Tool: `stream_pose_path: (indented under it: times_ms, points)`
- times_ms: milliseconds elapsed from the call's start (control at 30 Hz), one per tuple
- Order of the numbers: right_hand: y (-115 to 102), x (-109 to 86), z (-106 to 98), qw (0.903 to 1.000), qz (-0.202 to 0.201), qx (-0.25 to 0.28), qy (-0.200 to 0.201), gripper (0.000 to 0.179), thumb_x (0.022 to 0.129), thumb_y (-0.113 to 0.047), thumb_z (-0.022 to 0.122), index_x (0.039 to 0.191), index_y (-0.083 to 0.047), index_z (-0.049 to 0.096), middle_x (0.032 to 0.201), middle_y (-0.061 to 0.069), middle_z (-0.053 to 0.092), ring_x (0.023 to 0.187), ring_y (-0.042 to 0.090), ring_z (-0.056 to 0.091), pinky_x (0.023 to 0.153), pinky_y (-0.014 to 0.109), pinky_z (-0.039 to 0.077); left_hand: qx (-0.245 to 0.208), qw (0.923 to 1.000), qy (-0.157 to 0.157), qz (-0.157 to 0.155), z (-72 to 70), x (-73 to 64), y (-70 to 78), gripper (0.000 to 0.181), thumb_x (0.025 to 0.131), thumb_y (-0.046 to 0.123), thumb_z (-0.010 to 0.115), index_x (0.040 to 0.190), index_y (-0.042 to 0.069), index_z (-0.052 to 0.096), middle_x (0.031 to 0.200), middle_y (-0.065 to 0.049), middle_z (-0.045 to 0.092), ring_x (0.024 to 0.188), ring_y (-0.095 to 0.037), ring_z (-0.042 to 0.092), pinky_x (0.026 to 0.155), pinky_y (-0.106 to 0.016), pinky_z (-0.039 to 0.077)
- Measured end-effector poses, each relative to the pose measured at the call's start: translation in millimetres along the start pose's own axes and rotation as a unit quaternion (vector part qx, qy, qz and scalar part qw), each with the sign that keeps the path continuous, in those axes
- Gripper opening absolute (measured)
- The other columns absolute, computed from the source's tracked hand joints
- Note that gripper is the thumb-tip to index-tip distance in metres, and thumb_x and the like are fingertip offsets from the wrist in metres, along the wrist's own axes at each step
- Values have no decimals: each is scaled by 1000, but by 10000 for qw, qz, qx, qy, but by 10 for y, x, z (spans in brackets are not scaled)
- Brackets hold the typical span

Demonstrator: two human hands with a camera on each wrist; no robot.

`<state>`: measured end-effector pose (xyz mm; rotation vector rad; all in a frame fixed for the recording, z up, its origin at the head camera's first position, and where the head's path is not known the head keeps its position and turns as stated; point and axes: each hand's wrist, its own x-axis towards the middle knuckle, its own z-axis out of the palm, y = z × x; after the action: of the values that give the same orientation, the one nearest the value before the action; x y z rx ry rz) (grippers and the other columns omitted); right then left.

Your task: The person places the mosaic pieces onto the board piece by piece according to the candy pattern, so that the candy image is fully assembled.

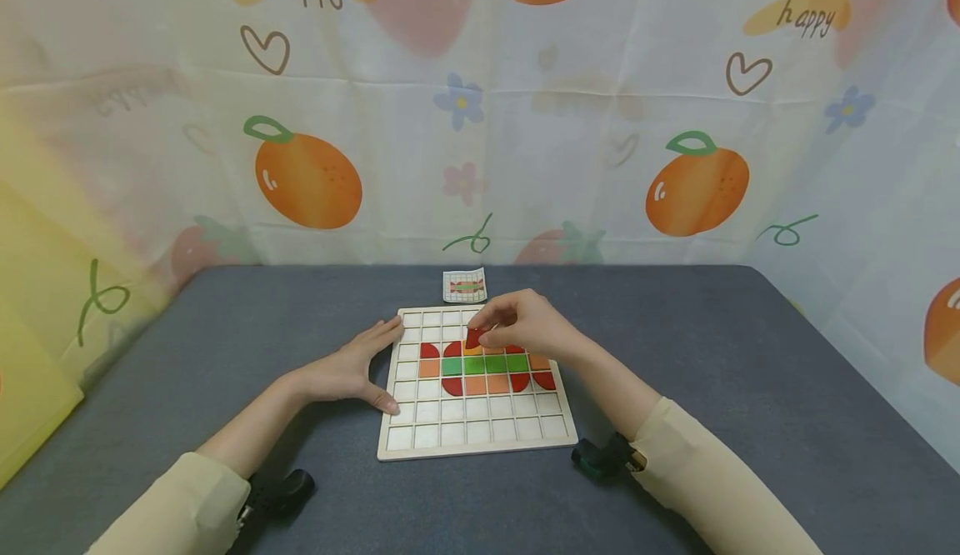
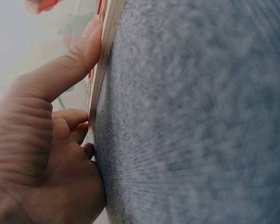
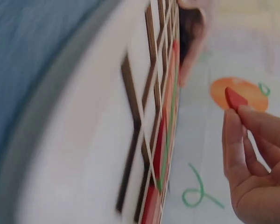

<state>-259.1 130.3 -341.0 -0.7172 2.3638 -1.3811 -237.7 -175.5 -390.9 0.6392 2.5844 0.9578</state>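
A square wooden grid board [image 1: 450, 436] lies on the table, with red rounded tiles [image 1: 452, 386], orange square tiles [image 1: 429, 368] and a row of green tiles [image 1: 496, 364] set in its cells. Along its left edge rests my left hand [image 1: 347, 371], thumb and fingers spread apart; in the left wrist view the thumb touches the board's side [image 2: 102, 60]. Above the upper middle cells, my right hand [image 1: 531, 322] pinches a red tile [image 3: 235, 98] between thumb and fingertips. That hand hides some of the upper tiles in the head view.
Behind the board lies a small pattern card [image 1: 464, 287] showing a coloured design on a grid. The dark grey table [image 1: 712, 355] extends to both sides. A printed fabric backdrop [image 1: 555, 163] hangs at the table's far edge.
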Motion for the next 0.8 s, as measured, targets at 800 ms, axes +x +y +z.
stream_pose_path:
  times_ms: [800]
  points:
    - [-118,196,628,9957,10,-829,-407,4,83,-13,79,87,-12,79,75,4,76,60,6,65,60,22,54,8,10000,-23,49,-3,-4,15,122,68,39,89,157,0,16,168,-17,3,154,-46,-5,116,-73,4]
